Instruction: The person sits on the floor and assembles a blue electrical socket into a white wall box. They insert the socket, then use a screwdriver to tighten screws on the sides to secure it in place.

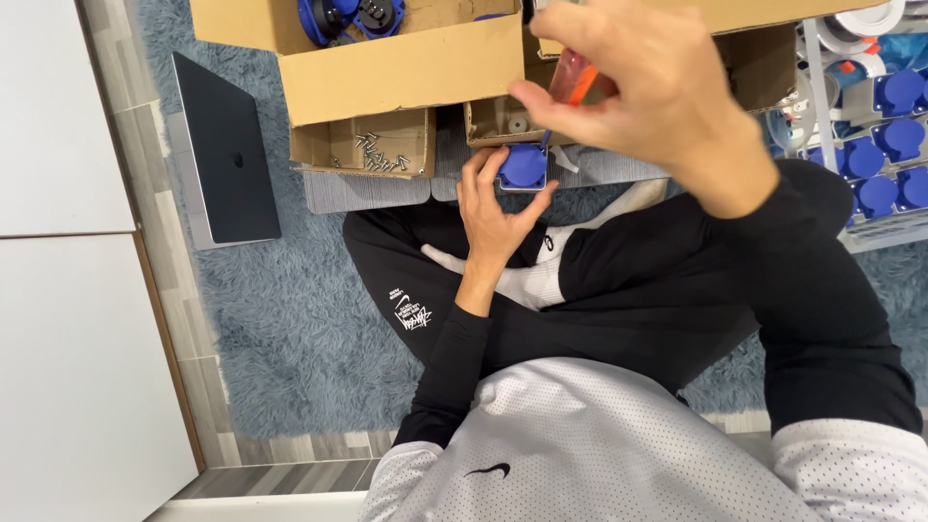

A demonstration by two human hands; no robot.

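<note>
Head view is showing the left hand (493,208) clamping a blue socket (523,166) at twelve o'clock from the lap, while the right hand (648,92) is pinching an orange-handled screwdriver (577,79) above it.

Support surface: we record a shaggy blue-grey rug (290,319) over a grey wood-look plank floor (145,135), which shows along the left edge and at the bottom.

Lying on the rug, we list:
- a dark closed laptop (227,155), flat, at upper left;
- a large cardboard box (406,68) at the top, holding blue round parts;
- a small open cardboard tray (365,145) just below it, holding loose metal screws (379,155);
- a second small cardboard tray (503,121) beside it;
- a grey ribbed mat (367,190) under the trays;
- a white wire rack (870,126) at right, filled with blue parts.

We note white panels (58,290) bordering the floor at left.
</note>
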